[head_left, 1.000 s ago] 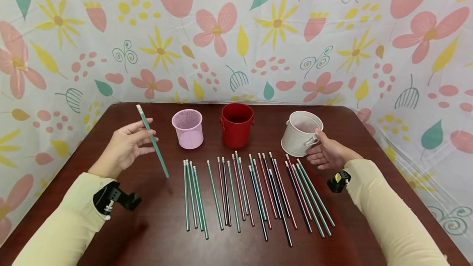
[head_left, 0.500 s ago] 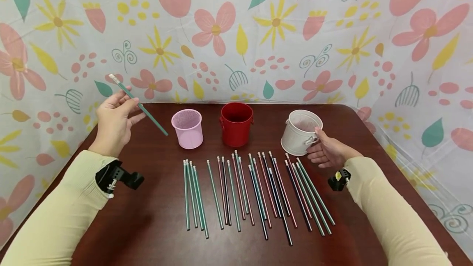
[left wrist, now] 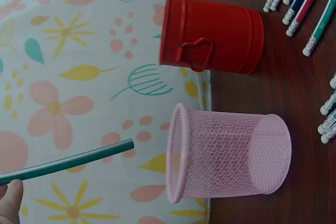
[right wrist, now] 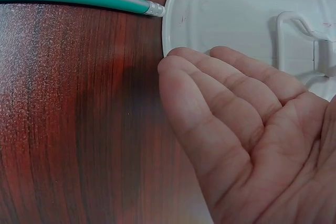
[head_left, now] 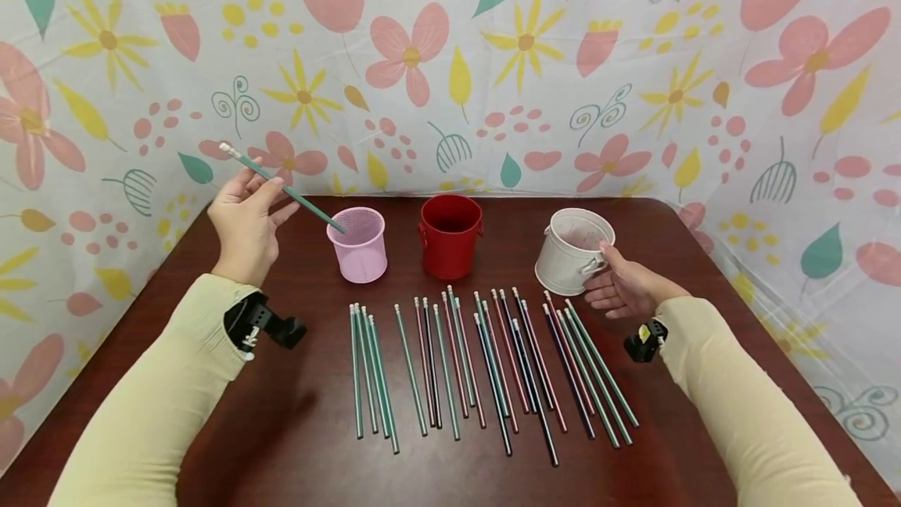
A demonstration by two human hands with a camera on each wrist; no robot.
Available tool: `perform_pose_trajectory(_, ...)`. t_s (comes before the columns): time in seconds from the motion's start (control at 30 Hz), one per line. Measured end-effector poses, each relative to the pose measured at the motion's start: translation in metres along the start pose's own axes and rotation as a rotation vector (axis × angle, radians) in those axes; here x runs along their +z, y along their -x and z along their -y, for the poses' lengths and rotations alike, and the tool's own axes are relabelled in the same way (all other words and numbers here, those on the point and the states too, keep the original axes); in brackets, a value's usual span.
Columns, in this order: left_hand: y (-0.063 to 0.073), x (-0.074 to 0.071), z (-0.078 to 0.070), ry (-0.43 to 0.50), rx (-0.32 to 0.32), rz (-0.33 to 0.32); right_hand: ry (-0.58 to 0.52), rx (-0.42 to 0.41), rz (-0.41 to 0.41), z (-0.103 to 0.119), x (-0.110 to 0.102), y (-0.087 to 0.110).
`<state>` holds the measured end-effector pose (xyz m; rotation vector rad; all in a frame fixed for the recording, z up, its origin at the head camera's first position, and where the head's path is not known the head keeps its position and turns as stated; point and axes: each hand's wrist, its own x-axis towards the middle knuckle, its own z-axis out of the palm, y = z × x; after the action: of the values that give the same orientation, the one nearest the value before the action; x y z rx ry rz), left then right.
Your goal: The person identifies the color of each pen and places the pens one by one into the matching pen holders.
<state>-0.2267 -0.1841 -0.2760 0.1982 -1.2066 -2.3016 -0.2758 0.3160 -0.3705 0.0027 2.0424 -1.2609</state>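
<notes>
My left hand (head_left: 246,221) pinches a green pencil (head_left: 310,207) near its middle, the white eraser end up and to the left. The pencil's lower end overlaps the mouth of the pink mesh cup (head_left: 362,261) in the head view. From the left wrist, that end (left wrist: 123,146) shows above the cup's rim (left wrist: 177,153), with a gap between them. My right hand (head_left: 628,288) rests against the white bucket (head_left: 563,272), thumb at the rim by the side handle. Its other fingers (right wrist: 184,98) lie extended beside the bucket wall.
A red bucket (head_left: 450,253) stands between the pink cup and the white bucket. Several green, red and dark pencils (head_left: 428,366) lie in a spread row across the brown table (head_left: 281,444), eraser ends away from me. A flowered sheet (head_left: 450,139) hangs behind the table.
My left hand rose with the green pencil and tilted it flatter, then moved right, bringing the pencil's lower end to the pink cup's mouth. The right hand stayed at the white bucket.
</notes>
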Motion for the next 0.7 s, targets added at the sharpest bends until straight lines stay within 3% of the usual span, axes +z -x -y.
perform_pose_trajectory(0.13, -0.003, 0.005, 0.012, -0.038, 0.022, 0.015, -0.005, -0.001, -0.011, 0.000, -0.001, 0.001)
perform_pose_trajectory(0.4, -0.004, 0.013, 0.032, -0.145, 0.149, 0.030, 0.022, 0.011, -0.019, 0.001, -0.001, 0.003)
perform_pose_trajectory(0.7, -0.007, 0.011, 0.041, -0.171, 0.151, 0.047, 0.018, -0.007, -0.049, 0.002, 0.003, 0.005)
